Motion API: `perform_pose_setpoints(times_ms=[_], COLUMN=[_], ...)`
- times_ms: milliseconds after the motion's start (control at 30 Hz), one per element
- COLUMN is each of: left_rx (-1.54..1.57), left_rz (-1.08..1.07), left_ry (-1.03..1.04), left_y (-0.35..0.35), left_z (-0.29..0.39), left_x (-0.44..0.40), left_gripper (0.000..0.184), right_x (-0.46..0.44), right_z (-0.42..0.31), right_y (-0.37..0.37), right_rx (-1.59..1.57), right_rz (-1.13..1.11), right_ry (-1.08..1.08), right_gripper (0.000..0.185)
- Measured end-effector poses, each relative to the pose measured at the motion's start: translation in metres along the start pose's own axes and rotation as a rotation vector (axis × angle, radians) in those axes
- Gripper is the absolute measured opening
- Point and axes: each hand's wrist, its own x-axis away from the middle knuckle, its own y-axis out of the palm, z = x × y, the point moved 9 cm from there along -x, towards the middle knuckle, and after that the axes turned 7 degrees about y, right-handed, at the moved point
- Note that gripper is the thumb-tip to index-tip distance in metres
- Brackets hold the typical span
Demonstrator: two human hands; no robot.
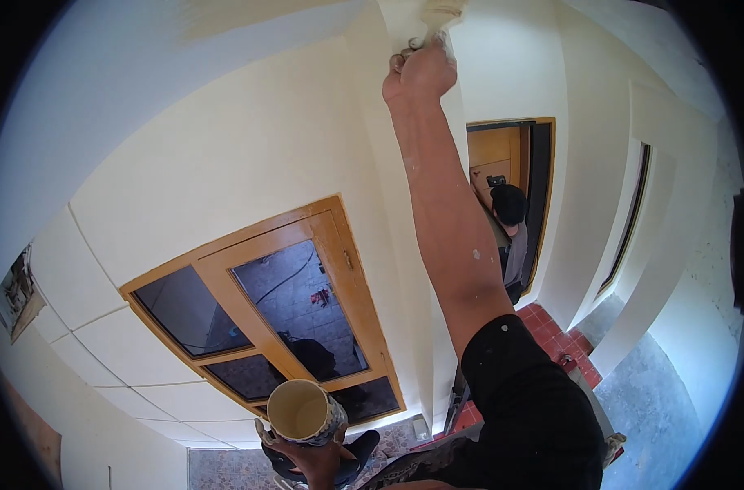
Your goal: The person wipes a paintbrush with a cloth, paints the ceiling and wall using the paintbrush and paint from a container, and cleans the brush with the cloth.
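Note:
High up at the top of the view, my right hand (425, 69) is closed around a paintbrush (442, 15), with the arm stretched upward. The brush bristles are against the cream-painted wall near the ceiling; most of the handle is hidden in my fist. Low in the view, my left hand (313, 459) grips a paint pot (299, 411) from below and the side. The pot has a paint-smeared outside and a cream inside. Flecks of paint dot my right forearm and dark sleeve.
A wood-framed window (290, 302) with dark panes is set in the left wall. Beyond my right arm, another person (509, 208) stands by a wood-framed doorway (543, 163). Red tiles (543, 327) and a grey floor (658, 376) lie below right.

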Motion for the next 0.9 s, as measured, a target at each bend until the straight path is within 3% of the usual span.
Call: perform_pose_setpoints(times_ms=[267, 400, 567, 667, 800, 900], left_rx=[-0.032, -0.059, -0.071, 0.087, -0.097, -0.091], left_rz=[-0.008, -0.016, 0.001, -0.011, -0.052, -0.055], left_ry=[-0.009, 0.071, 0.043, 0.054, 0.203, 0.227], left_y=[0.006, 0.009, 0.008, 0.016, 0.023, 0.028], left_z=[-0.014, -0.013, -0.008, -0.005, -0.002, 0.006], left_x=[-0.003, -0.004, -0.003, -0.007, -0.013, -0.013], left_gripper=[0.132, 0.138, 0.139, 0.139, 0.138, 0.137], right_x=[0.031, 0.016, -0.003, 0.013, 0.035, 0.025], right_z=[0.019, 0.000, 0.005, 0.017, 0.034, 0.014], right_y=[0.012, -0.017, 0.017, 0.034, 0.016, 0.000], right_rx=[0.090, -0.046, -0.075, -0.148, -0.042, -0.114], right_rz=[-0.209, 0.011, -0.049, -0.086, -0.232, -0.122], right_ry=[0.058, -0.047, 0.071, 0.143, 0.232, 0.113], right_gripper=[0.012, 0.016, 0.014, 0.012, 0.013, 0.015])
